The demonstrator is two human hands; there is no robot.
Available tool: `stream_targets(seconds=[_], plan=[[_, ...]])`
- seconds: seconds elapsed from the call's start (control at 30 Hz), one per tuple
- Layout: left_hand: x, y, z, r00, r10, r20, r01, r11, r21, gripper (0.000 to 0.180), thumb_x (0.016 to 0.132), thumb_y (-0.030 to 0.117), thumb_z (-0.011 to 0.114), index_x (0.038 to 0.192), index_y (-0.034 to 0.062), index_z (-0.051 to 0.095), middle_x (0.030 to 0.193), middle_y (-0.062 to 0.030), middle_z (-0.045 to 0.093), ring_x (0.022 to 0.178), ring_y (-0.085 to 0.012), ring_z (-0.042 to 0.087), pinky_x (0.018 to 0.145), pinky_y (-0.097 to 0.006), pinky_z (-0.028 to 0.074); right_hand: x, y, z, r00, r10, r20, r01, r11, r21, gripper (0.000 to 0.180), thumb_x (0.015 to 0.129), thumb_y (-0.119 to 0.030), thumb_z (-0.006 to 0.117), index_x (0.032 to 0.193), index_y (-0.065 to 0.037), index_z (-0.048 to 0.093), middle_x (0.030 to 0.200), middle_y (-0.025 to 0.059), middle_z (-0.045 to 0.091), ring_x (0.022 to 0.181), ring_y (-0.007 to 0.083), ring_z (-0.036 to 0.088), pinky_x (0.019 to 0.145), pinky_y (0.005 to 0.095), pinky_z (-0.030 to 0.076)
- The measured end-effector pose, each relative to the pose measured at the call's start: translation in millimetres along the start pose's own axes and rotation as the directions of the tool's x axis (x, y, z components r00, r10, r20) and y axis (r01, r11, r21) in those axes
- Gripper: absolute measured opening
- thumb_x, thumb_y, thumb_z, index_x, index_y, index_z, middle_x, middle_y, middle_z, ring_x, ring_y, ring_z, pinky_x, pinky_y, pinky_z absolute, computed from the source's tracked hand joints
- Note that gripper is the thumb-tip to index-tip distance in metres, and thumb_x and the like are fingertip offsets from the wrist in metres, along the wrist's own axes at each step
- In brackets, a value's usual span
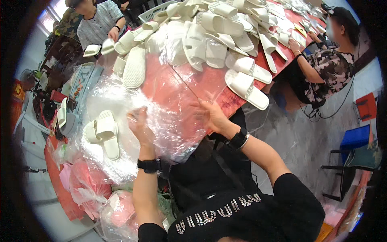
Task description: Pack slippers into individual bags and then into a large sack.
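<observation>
A large clear plastic bag point(173, 129) stretches, crinkled and smeared by motion, between my two hands over the red tabletop. My left hand point(140, 124) has its blurred fingers curled at the bag's left part. On the right side, my right hand point(213, 116) reaches inward with its fingers at the film; their tips are blurred. Left of my left hand, a pair of off-white slippers point(109, 131) lies on more clear plastic sheeting point(127, 151). One off-white slipper point(134, 68) rests sole up beyond the bag.
A big heap of off-white slippers point(217, 24) covers the table's far part. One pair point(248, 89) sits at its right edge. Pink items in clear bags point(86, 185) stand at lower left. Co-workers point(98, 24) sit across and at right. A blue stool point(354, 137) stands at right.
</observation>
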State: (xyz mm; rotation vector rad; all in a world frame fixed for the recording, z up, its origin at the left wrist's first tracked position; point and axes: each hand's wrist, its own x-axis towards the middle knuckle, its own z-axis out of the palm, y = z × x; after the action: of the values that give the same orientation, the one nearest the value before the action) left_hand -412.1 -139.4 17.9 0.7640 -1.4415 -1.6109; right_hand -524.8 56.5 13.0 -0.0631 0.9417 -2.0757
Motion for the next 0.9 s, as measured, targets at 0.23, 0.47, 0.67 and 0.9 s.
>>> stream_targets(seconds=[0.23, 0.47, 0.67, 0.9], plan=[[-27.2, -41.4, -26.8, 0.900, 0.434, 0.025, -0.258, 0.488, 0.834, 0.056, 0.069, 0.007, 0.060, 0.121, 0.0123, 0.042, 0.126, -0.0185, 0.034, 0.119, -0.0339, 0.028, 0.097, -0.047, 0.021, 53.6, 0.2, -71.0, 0.982, 0.180, -0.059, -0.184, 0.832, -0.523, 0.041, 0.079, -0.009, 0.058, 0.117, -0.010, 0.041, 0.077, 0.0018, 0.056, 0.056, 0.0076, 0.051, 0.041, 0.0187, 0.039], [-43.3, -52.2, -21.8, 0.502, -0.181, 0.846, -0.862, -0.023, 0.507, 0.054, 0.072, 0.009, 0.052, 0.123, 0.0216, 0.042, 0.115, -0.0054, 0.047, 0.109, -0.0236, 0.042, 0.090, -0.048, 0.028, 78.7, -4.9, -71.1, 0.992, 0.056, -0.113, -0.122, 0.641, -0.757, 0.041, 0.072, -0.013, 0.065, 0.110, -0.004, 0.051, 0.088, 0.0070, 0.057, 0.073, 0.0151, 0.053, 0.061, 0.0269, 0.044], [-46.9, -57.3, -1.5, 0.565, -0.292, 0.772, -0.723, 0.275, 0.634, 0.057, 0.071, 0.002, 0.046, 0.126, 0.0145, 0.036, 0.078, -0.0173, 0.058, 0.067, -0.0361, 0.056, 0.060, -0.045, 0.043, 17.5, -22.0, -45.3, 0.711, -0.238, 0.661, 0.612, -0.251, -0.750, 0.044, 0.068, -0.020, 0.063, 0.110, -0.013, 0.051, 0.124, 0.0144, 0.041, 0.113, 0.0295, 0.041, 0.092, 0.0439, 0.032], [-15.7, -45.5, 7.4, 0.588, -0.489, 0.644, -0.450, 0.464, 0.763, 0.056, 0.071, 0.003, 0.043, 0.126, 0.0078, 0.033, 0.079, -0.0230, 0.058, 0.074, -0.0401, 0.056, 0.065, -0.045, 0.043, -34.4, 24.6, -55.2, 0.477, 0.340, 0.811, 0.843, -0.440, -0.311, 0.038, 0.065, -0.027, 0.065, 0.100, -0.019, 0.054, 0.137, 0.0128, 0.022, 0.127, 0.0345, 0.016, 0.093, 0.0633, 0.020]])
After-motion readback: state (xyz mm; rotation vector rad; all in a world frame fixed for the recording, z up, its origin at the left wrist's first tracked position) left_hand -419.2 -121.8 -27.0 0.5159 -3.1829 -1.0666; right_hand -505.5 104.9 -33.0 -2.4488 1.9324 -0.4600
